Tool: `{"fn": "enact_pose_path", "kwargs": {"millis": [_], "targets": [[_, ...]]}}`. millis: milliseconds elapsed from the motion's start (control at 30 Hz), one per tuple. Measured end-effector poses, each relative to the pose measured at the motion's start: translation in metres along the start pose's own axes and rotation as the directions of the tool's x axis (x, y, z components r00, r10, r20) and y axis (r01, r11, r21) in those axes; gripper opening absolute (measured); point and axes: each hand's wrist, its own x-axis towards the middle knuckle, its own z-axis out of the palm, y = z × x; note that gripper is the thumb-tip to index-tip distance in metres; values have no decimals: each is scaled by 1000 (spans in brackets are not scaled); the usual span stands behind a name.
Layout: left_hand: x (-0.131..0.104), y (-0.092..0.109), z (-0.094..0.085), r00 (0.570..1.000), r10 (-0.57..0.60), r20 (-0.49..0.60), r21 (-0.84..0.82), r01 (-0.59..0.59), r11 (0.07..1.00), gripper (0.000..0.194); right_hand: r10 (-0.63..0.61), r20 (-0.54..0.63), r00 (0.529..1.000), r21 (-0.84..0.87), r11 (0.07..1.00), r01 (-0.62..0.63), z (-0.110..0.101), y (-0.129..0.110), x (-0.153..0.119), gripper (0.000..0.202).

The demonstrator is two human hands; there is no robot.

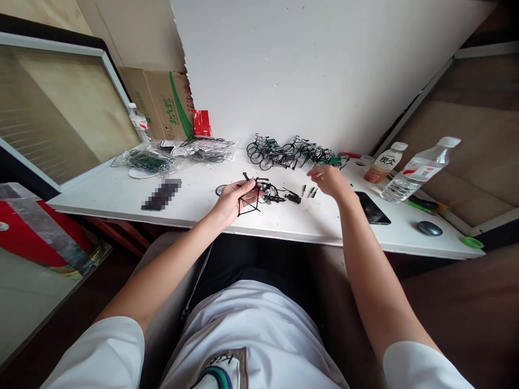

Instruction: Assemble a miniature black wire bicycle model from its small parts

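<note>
My left hand [239, 199] is closed on a black miniature bicycle frame [249, 209], held above the front part of the white table. Beside it lie a small spoked wheel [220, 189] and dark bicycle parts [274, 198]. A black part [292, 198] and several short dark pieces [311, 192] rest farther right. My right hand [327, 179] hovers over the table just above these short pieces, fingers pointing left and holding nothing that I can see. Behind it stand several assembled miniature bicycles [279, 153] in a row, black and green.
Plastic bags of parts [203, 148] lie at the back left, near a cardboard box [162, 102] and a water bottle [140, 123]. A blurred-out object [161, 194] lies at left. At right are a drink bottle [383, 165], a large water bottle [419, 172], a dark tablet [373, 208] and a mouse [430, 228].
</note>
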Motion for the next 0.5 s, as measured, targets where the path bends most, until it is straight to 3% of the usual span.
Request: {"fn": "enact_pose_path", "kwargs": {"millis": [133, 267, 500], "targets": [[-2, 0, 1, 1000, 3, 17, 20, -3, 1000, 37, 130, 168, 977, -119, 987, -111, -8, 42, 1, 27], [-4, -1, 3, 999, -4, 33, 46, 3, 999, 38, 21, 289, 957, -57, 998, -5, -1, 50, 0, 20], [-8, 0, 9, 999, -30, 17, 21, 30, 999, 41, -40, 302, 952, 2, 999, 42, 10, 67, 6, 13]]}}
